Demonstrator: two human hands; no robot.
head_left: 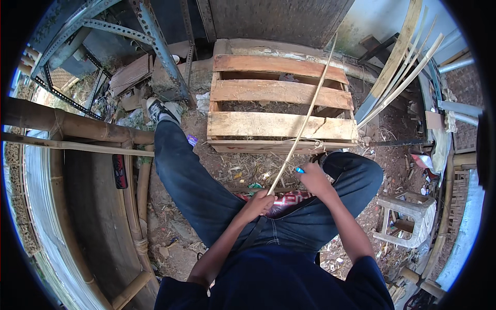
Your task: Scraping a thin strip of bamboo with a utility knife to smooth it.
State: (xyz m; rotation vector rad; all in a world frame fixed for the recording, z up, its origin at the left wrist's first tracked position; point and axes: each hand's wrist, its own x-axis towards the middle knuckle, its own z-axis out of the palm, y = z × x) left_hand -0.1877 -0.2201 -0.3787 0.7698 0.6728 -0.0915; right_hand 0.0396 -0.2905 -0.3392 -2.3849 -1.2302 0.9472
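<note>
A long, thin bamboo strip (300,129) slants away from my lap, up and to the right. My left hand (261,204) is closed round its near end, and its far end reaches past the back of a slatted wooden crate (279,92). To the right of the strip, over my bent right leg, my right hand (313,179) is closed round a small tool with a bright blue end (299,170). The rest of that tool is hidden in the fist, so its kind does not show. A red and white printed sheet (289,199) lies across my lap under the hands.
Several long bamboo strips (385,85) lean at the back right. A worn pale stool (408,219) stands to the right. On the left runs a bamboo frame (93,126), with a blue metal post (163,49) behind it. Shavings and scraps litter the ground (227,170).
</note>
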